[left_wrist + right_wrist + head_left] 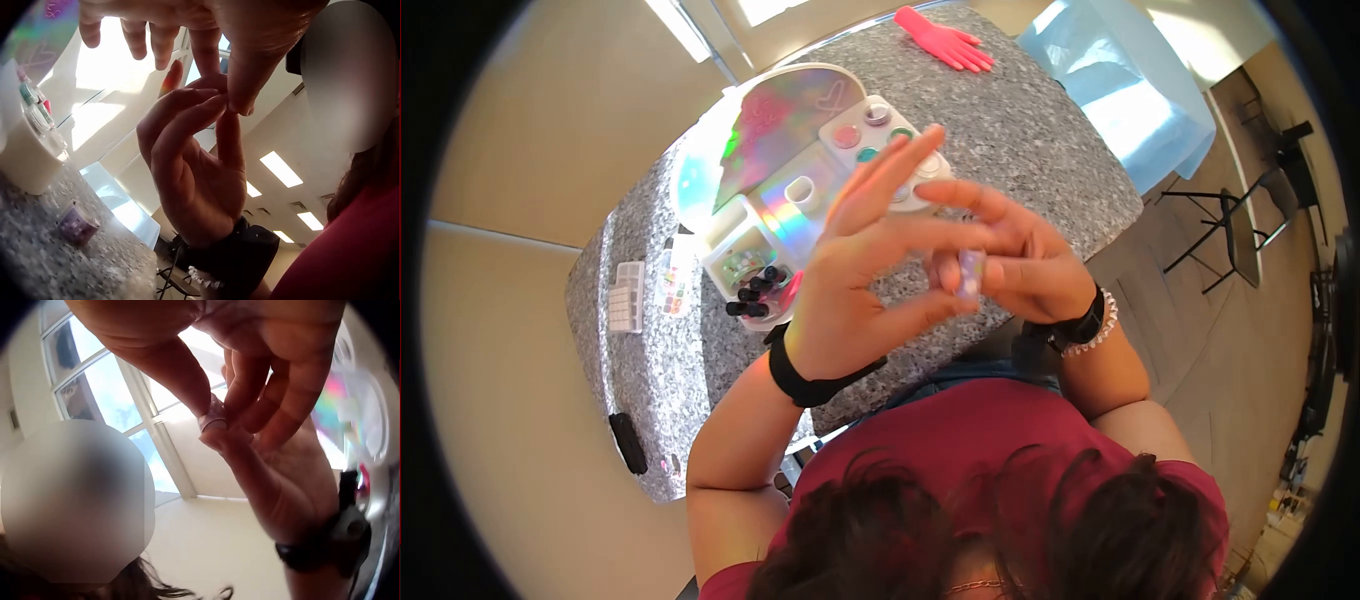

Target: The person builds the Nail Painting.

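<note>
In front of the chest, both hands meet at a small lilac tape roll with pale spots. My right hand pinches it between thumb and forefinger. From the other side the left hand brings its thumb and forefinger onto the roll, while its other fingers stretch out. The roll's pale rim shows between the fingertips in the right wrist view, where the tape roll is partly covered. Another purple patterned tape roll rests on the granite table, seen in the left wrist view.
On the granite table stand an iridescent board, a white tray with black-capped bottles, and a palette of small round pots. A pink model hand lies at the far edge. A white compartment box sits left.
</note>
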A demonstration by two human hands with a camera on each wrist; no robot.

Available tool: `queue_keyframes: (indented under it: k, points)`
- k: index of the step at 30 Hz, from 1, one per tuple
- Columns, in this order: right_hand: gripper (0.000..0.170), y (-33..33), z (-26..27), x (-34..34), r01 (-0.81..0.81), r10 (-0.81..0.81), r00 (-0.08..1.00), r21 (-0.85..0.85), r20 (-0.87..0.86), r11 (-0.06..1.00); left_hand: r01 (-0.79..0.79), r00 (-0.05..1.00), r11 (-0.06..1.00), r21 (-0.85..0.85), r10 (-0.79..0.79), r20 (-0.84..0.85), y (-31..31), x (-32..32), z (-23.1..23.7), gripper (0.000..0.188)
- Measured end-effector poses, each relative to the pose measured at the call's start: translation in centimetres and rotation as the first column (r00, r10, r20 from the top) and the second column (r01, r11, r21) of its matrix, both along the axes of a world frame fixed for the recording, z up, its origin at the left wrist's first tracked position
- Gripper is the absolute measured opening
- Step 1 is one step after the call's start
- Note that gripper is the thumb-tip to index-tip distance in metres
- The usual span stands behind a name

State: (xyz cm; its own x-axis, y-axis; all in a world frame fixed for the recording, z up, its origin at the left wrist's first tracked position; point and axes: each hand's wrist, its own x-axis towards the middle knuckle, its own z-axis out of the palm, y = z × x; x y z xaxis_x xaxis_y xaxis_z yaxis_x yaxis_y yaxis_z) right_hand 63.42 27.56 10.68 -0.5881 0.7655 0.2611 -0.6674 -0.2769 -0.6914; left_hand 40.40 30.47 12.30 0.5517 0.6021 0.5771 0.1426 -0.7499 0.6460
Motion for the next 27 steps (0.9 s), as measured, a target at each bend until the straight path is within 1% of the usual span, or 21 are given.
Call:
queue_keyframes:
  k: [1, 2, 3, 4, 5, 6, 7, 8, 9, 11, 12, 14, 16, 18, 21, 23, 24, 26, 27]
  points:
    - [0.067, 0.3, 0.4, 1.1, 0.009, -0.009, 1.0, -0.003, 0.015, 1.0, 0.009, 1.0, 1.0, -0.003, -0.009, 0.015, -0.2, 0.3, 0.1, 0.059]
    - [0.057, 0.9, 0.8, 2.6, 0.169, -0.186, 0.947, 0.085, 0.263, 0.982, -0.053, 0.996, 0.991, -0.121, 0.061, 0.063, -0.6, 0.5, 0.6, 0.066]
    - [0.049, 1.4, 1.0, 3.6, 0.292, -0.357, 0.804, 0.208, 0.475, 0.934, -0.11, 0.985, 0.964, -0.241, 0.138, 0.1, -0.9, 0.7, 0.7, 0.073]
    - [0.03, 1.6, 1.0, 3.5, 0.448, -0.539, 0.681, 0.3, 0.497, 0.842, -0.141, 0.988, 0.969, -0.203, 0.152, 0.037, -0.6, 0.3, 0.1, 0.071]
    - [0.03, 1.8, 0.7, 4.1, 0.446, -0.54, 0.677, 0.304, 0.501, 0.842, -0.139, 0.988, 0.969, -0.203, 0.151, 0.044, -0.5, 0.0, -0.1, 0.071]
    - [0.027, 2.1, 0.2, 4.9, 0.421, -0.626, 0.485, 0.464, 0.611, 0.779, -0.199, 0.975, 0.944, -0.262, 0.217, 0.04, -0.4, -0.2, -0.3, 0.064]
    - [0.023, 2.3, -0.1, 5.2, 0.351, -0.698, 0.268, 0.607, 0.664, 0.713, -0.259, 0.959, 0.911, -0.32, 0.283, 0.029, -0.4, -0.3, -0.5, 0.056]
    - [0.019, 2.2, -0.5, 5.2, 0.3, -0.746, 0.124, 0.692, 0.655, 0.657, -0.304, 0.945, 0.901, -0.308, 0.325, 0.019, -0.4, -0.4, -0.6, 0.048]
    - [0.019, 2.0, -0.8, 5.1, 0.296, -0.745, 0.128, 0.691, 0.655, 0.659, -0.309, 0.944, 0.9, -0.309, 0.331, 0.02, -0.4, -0.4, -0.7, 0.048]
    - [0.016, 1.7, -1.2, 4.8, 0.186, -0.761, 0.042, 0.744, 0.647, 0.642, -0.308, 0.94, 0.897, -0.317, 0.338, 0.043, -0.2, -0.5, -0.6, 0.044]
    - [0.014, 1.6, -1.2, 4.6, 0.156, -0.788, 0.017, 0.776, 0.616, 0.61, -0.313, 0.939, 0.895, -0.318, 0.342, 0.042, -0.3, -0.4, -0.6, 0.044]
    - [0.014, 1.5, -1.1, 4.4, 0.156, -0.792, 0.013, 0.781, 0.61, 0.604, -0.331, 0.923, 0.89, -0.312, 0.374, 0.087, -0.4, -0.1, -0.5, 0.041]
    - [0.014, 1.4, -1.0, 4.4, 0.157, -0.796, 0.007, 0.786, 0.605, 0.598, -0.329, 0.925, 0.894, -0.304, 0.37, 0.087, -0.5, 0.1, -0.4, 0.039]
    - [0.013, 1.2, -1.0, 4.3, 0.135, -0.835, -0.026, 0.829, 0.55, 0.542, -0.325, 0.927, 0.898, -0.296, 0.365, 0.089, -0.6, 0.1, -0.4, 0.037]
    - [0.013, 1.1, -1.0, 4.2, 0.125, -0.828, -0.026, 0.823, 0.561, 0.554, -0.322, 0.93, 0.909, -0.266, 0.357, 0.094, -0.6, 0.0, -0.5, 0.035]
    - [0.014, 1.2, -1.2, 4.2, 0.106, -0.821, -0.03, 0.818, 0.571, 0.565, -0.331, 0.938, 0.916, -0.225, 0.346, 0.028, -0.6, -0.2, -0.4, 0.035]
    - [0.014, 1.3, -1.3, 4.1, 0.089, -0.814, -0.033, 0.813, 0.58, 0.575, -0.333, 0.937, 0.915, -0.226, 0.348, 0.029, -0.6, -0.2, -0.3, 0.035]
    - [0.016, 1.5, -1.6, 4.1, 0.076, -0.819, -0.03, 0.818, 0.573, 0.57, -0.272, 0.962, 0.931, -0.242, 0.271, -0.04, -0.6, -0.2, -0.1, 0.033]
    - [0.017, 1.6, -1.7, 4.0, 0.066, -0.823, -0.027, 0.823, 0.567, 0.565, -0.274, 0.961, 0.93, -0.244, 0.273, -0.041, -0.7, -0.1, -0.3, 0.033]
